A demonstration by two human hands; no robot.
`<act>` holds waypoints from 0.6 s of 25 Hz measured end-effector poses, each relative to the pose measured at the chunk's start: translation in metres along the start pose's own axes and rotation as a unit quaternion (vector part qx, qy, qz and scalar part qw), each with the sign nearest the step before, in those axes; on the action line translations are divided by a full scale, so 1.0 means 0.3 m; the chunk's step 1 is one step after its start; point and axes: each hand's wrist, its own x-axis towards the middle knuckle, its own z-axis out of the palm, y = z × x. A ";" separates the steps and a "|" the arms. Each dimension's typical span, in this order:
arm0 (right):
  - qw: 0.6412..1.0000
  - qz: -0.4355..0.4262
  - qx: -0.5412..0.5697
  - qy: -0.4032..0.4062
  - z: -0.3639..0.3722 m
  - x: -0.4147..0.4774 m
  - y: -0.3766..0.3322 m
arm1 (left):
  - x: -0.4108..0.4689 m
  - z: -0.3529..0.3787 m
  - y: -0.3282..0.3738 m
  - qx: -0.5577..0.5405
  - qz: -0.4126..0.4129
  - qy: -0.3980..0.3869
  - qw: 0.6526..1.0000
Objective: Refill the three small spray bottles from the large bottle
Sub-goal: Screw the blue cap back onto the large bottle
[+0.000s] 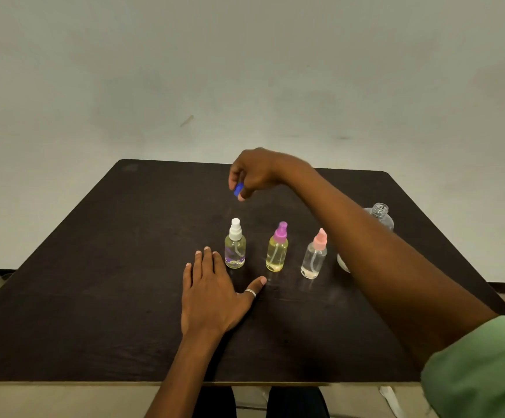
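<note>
On dark table, bare wall behind: my right hand pinches blue cap beyond purple-capped bottle, left hand flat, forearm masks large bottle.

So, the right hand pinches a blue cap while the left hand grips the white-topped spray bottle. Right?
No: the head view shows the left hand flat on the table beside the white-topped spray bottle, gripping nothing. The rest is right.

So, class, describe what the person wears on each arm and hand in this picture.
The left hand wears a plain silver-coloured ring on the thumb, and its forearm is bare as far as the frame shows. On the right side a light green sleeve ends near the elbow. The right hand is bare. No watch or glove shows.
</note>
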 end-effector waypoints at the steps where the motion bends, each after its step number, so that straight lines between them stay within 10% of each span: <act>1: 1.000 0.002 -0.004 0.020 -0.037 -0.053 0.011 | -0.002 -0.002 0.002 -0.004 -0.001 0.001 1.000; 8: 0.995 0.032 -0.031 0.089 -0.216 -0.445 0.160 | -0.076 -0.032 0.060 -0.140 0.000 0.099 0.985; 15: 0.992 0.088 -0.029 0.089 -0.195 -0.645 0.327 | -0.229 -0.022 0.437 -0.315 0.218 0.094 0.919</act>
